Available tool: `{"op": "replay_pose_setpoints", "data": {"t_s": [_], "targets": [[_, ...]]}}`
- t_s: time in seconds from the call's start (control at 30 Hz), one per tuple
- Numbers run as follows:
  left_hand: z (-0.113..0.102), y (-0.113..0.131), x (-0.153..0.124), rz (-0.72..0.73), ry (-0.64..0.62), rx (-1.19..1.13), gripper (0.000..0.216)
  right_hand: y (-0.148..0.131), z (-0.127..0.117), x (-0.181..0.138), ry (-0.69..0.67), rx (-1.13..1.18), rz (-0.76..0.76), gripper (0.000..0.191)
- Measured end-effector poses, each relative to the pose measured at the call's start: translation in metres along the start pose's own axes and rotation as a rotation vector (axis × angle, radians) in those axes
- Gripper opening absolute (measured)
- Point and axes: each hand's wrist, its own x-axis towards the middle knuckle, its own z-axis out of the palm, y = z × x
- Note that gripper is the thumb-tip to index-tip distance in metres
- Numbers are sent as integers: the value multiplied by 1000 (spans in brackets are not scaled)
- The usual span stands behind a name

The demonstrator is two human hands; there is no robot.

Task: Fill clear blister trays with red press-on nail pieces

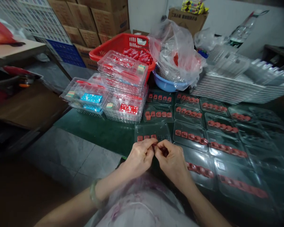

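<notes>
Broadly, a dark green table (90,134) carries everything around the front tray (152,128), a shallow see-through one just beyond the person's hands. Beyond the front tray and far to its right rises a stack (222,85) of see-through trays, probably nested to save room. Beyond it, slightly left, a red basket (96,56) holds loose red packets (142,56); the high walls likely keep them from spilling. Beyond it, slightly right, a blue bowl (167,84) sits under a plastic bag (172,36). Left of the front tray and a little beyond, filled boxes (123,75) are piled, their flat tops seeming to make steady stacking easy. Behind and to the right of the front tray, flat trays (189,124) lie in close rows, many with a line of red pieces (146,137); one layer presumably leaves each reachable from above. At its near edge, the left hand (138,154) and right hand (175,154) meet, fingers curled and tips together in a pinch that would suit small work; what lies between them cannot be told. Smallest, three red pieces line the front tray's near side, left of the fingertips.
</notes>
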Motion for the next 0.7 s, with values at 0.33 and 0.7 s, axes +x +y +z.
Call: {"op": "replay_pose_setpoints", "data": {"t_s": [0.33,0.7], "targets": [[-8,-5,0,-141,-53,-222,21,1,-5,-5,-14,148,-66,12],[1,-11,4,-543,-133,-1077,14,7,-15,-3,-54,345,-269,16]]}}
